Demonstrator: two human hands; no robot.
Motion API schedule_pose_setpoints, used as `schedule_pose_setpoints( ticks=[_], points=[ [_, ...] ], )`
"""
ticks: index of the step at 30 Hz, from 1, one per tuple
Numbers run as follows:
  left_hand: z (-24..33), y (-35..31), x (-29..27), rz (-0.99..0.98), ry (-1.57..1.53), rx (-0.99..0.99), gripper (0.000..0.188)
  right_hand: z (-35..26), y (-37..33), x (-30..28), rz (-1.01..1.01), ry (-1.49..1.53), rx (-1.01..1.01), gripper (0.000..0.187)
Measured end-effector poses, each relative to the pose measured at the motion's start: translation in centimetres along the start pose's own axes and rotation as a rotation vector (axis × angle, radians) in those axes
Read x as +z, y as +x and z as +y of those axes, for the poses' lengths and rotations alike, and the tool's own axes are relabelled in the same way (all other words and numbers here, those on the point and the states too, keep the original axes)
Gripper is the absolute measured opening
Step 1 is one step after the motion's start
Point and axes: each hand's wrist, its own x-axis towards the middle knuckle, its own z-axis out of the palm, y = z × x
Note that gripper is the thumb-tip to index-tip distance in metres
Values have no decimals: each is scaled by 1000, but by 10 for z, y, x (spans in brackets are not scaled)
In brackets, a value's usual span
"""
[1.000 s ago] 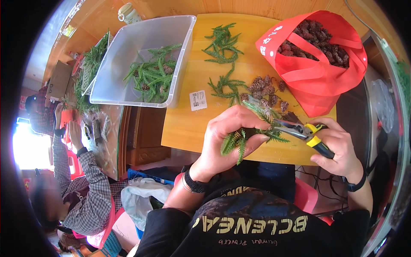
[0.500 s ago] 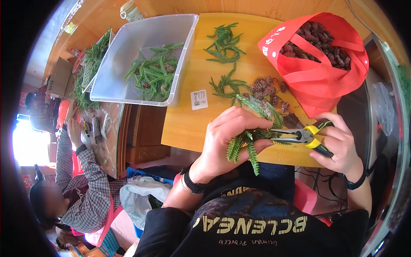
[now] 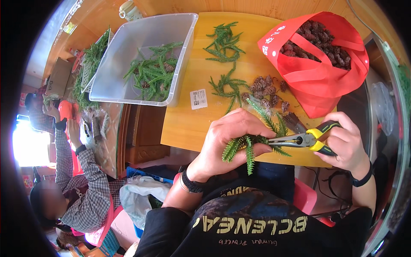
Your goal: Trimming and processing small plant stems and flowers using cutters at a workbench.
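The left hand point(image 3: 227, 138) pinches a green, needle-leaved, plastic-looking sprig point(image 3: 233, 150) above the near edge of a yellow wooden desk point(image 3: 184, 132). The right hand point(image 3: 346, 141), its grip wrapped around yellow-and-black-handled steel pliers point(image 3: 305, 140), aims them leftward at the sprig, though needles partly hide the tips. Brown pine cones point(image 3: 263, 88) lie beyond.

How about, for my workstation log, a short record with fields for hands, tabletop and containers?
Left hand: pinching an evergreen sprig
Right hand: gripping yellow-and-black needle-nose pliers, tips at the sprig
Tabletop: more sprigs, loose pinecones, white label
Translucent bin: green sprigs, some pinecones
Red tote bag: heaped pinecones
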Motion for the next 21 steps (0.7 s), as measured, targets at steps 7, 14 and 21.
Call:
schedule_pose_setpoints(
  ticks=[7, 14, 21],
  points=[
    [0, 0, 1, -8, -5, -5, 25, 3, -4, 0, 6, -47, -48, 30],
    [-1, -2, 2, 33, 73, 51, 25, -1, -5, 5, -34, 46, 40, 31],
    [-1, -3, 2, 62, 151, 92, 30, -2, -2, 3, -9, -9, 43, 30]
  ],
)
